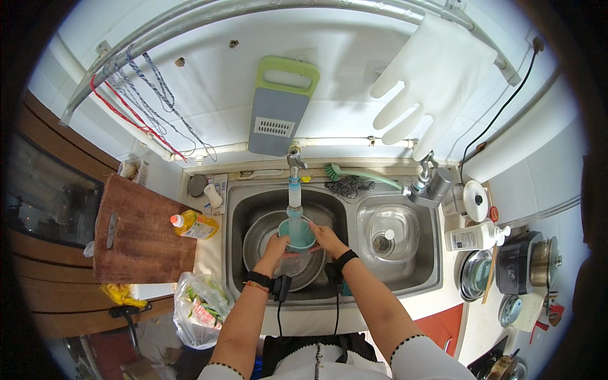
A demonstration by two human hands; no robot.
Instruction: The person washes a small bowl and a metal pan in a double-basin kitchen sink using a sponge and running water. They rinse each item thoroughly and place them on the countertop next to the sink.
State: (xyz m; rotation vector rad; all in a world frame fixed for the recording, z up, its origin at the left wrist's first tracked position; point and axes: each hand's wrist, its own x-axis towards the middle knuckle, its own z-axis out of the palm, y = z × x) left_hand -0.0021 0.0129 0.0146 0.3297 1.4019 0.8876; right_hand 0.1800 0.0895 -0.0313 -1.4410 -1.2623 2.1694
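Both hands hold a light green bowl [297, 236] under the faucet [295, 159], whose flexible extension [295, 197] points down into it; water seems to run into the bowl. My left hand [276, 251] grips its left side, my right hand [326, 237] its right side, fingers partly hidden beneath. Below the bowl, a large round metal basin [304, 278] rests in the left sink compartment [235, 266].
The right sink compartment [430, 256] has a drain. Behind the sinks are a green dish brush [365, 175] and a dark scouring pad [349, 186]. Left stand a dish soap bottle [197, 226], a wooden cutting board [147, 237] and a plastic bag [197, 327]; right, a pump bottle [470, 237].
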